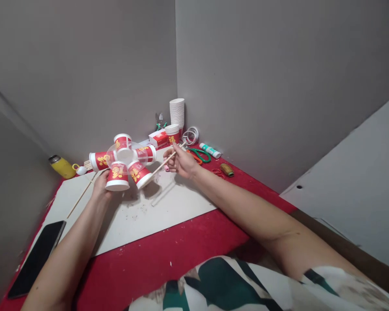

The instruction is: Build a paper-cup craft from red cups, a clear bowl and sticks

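My left hand [103,185] is closed on a wheel of several red-and-white paper cups [117,172], holding it above the white board. The cups point outward around a clear plastic disc [126,154] with a round middle. The fingers behind the lower left cup are partly hidden. In my right hand [179,162], a thin wooden stick [164,163] is pinched between thumb and fingers. Its lower end comes near the rim of the lower right cup; I cannot tell whether they touch. Another thin stick [81,198] lies on the board beside my left forearm.
The white board [168,216] lies on a red table cover [181,242]. A black phone-like slab [37,259] is at left, a yellow bottle [62,166] behind it. Stacked paper cups [176,113], tape rolls [191,134], green-handled scissors [203,156] and a glue tube [210,150] line the back, near grey walls.
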Demonstrator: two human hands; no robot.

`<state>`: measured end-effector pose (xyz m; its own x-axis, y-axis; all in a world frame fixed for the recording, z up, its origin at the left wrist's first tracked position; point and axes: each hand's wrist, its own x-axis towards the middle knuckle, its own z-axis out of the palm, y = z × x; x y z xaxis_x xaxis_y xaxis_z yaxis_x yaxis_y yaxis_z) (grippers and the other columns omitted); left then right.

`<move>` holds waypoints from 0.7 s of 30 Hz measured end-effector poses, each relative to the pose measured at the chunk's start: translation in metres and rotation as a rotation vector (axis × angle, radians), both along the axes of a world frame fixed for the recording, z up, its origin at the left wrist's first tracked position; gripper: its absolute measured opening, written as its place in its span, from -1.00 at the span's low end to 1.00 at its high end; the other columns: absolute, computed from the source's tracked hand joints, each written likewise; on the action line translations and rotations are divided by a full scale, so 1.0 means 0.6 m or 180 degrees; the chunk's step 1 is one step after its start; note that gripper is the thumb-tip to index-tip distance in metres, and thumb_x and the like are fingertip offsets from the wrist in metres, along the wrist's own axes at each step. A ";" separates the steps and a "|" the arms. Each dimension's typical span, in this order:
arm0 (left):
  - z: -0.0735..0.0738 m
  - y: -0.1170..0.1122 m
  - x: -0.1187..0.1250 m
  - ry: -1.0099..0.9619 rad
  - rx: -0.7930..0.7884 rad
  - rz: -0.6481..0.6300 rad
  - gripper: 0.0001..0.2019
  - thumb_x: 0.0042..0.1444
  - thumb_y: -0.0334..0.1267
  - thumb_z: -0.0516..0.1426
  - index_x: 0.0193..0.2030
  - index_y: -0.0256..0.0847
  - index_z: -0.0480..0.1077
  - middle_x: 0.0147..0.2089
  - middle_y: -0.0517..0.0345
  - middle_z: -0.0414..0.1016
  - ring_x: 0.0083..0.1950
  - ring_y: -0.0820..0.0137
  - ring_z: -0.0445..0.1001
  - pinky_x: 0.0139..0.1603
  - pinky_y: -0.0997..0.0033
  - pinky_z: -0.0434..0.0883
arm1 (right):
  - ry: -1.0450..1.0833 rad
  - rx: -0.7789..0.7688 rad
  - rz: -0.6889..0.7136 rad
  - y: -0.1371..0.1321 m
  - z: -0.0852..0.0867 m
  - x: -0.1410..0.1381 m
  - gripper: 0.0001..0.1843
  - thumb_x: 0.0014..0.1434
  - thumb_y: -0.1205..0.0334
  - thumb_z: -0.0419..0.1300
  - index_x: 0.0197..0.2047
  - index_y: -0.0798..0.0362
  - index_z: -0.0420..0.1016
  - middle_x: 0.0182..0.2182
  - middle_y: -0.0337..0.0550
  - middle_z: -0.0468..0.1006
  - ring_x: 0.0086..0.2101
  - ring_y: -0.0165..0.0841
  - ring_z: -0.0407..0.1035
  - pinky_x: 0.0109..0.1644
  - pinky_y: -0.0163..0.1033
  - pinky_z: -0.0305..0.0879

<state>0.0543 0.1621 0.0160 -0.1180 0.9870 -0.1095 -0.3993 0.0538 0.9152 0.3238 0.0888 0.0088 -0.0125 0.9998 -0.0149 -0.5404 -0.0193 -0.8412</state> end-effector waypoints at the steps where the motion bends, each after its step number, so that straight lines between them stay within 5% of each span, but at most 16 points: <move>1: -0.005 0.003 -0.001 -0.0036 -0.0129 -0.0067 -0.88 0.04 -0.53 0.10 -0.34 -0.30 0.41 -0.41 0.11 0.50 -0.44 0.41 0.50 -0.40 0.46 0.50 | 0.0028 -0.0004 -0.0066 0.002 -0.003 0.000 -0.40 0.29 -0.34 0.00 -0.38 0.06 0.39 -0.71 -0.35 0.27 -0.70 -0.51 0.09 -0.63 -0.40 0.05; 12: -0.030 0.008 -0.002 -0.0238 -0.0537 -0.0177 -0.85 0.19 -0.52 0.05 -0.28 -0.36 0.44 -0.30 0.00 0.56 -0.36 0.39 0.55 -0.31 0.41 0.56 | -0.0048 0.0314 -0.0479 -0.009 -0.001 -0.008 -0.64 0.33 -0.07 0.10 -0.18 0.07 0.47 -0.32 -0.12 0.61 -0.55 -0.49 0.35 -0.61 -0.41 0.19; 21: -0.046 0.014 -0.004 -0.0208 -0.0212 -0.0055 -0.86 0.06 -0.56 0.11 -0.32 -0.30 0.44 -0.35 0.11 0.56 -0.38 0.42 0.54 -0.28 0.43 0.54 | -0.1045 0.0922 -0.0787 -0.034 0.009 -0.027 -0.53 0.21 -0.23 0.18 -0.20 0.05 0.49 -0.36 -0.13 0.60 -0.53 -0.48 0.38 -0.59 -0.40 0.21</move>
